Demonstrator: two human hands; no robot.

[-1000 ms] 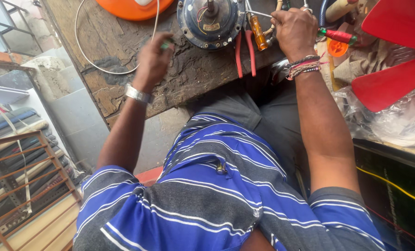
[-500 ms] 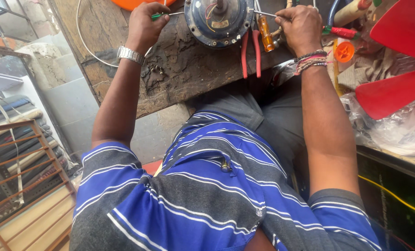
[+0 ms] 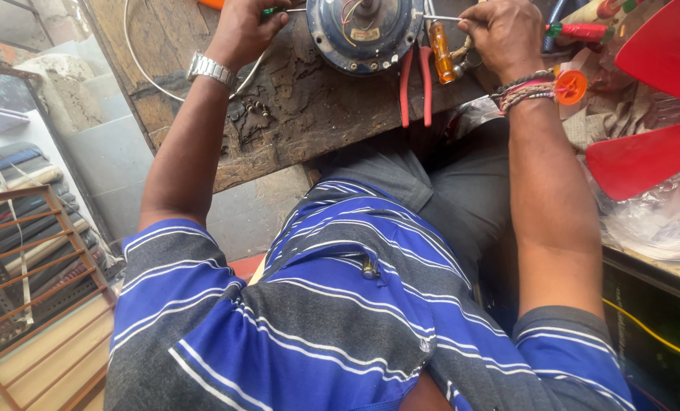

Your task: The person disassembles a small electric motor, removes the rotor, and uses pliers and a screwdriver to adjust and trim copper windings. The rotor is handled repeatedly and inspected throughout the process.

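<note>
Daylight, outdoor-looking spot. Worn dark wooden bench [image 3: 309, 114], surface scarred and stained, near edge chipped. Below its left corner a pale grey wall panel [image 3: 119, 164]. Far left: rusty metal rack [image 3: 47, 255] with stacked grey slabs behind it. Bottom left, light wooden planks [image 3: 43, 354]. Right edge: crumpled clear plastic sheet [image 3: 652, 217]

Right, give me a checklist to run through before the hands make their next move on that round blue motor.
1. Left hand grips the green-handled tool: ok.
2. Tool tip seated on the round blue motor housing: cannot tell, the contact is too small to see.
3. Right hand holds the thin metal rod beside the motor: ok.
4. Motor rests flat on the worn wooden bench: ok.
5. Red-handled pliers and orange-handled screwdriver lie within reach: ok.
6. White cable loop clear of the left wrist: not ok, it runs under it.
</note>
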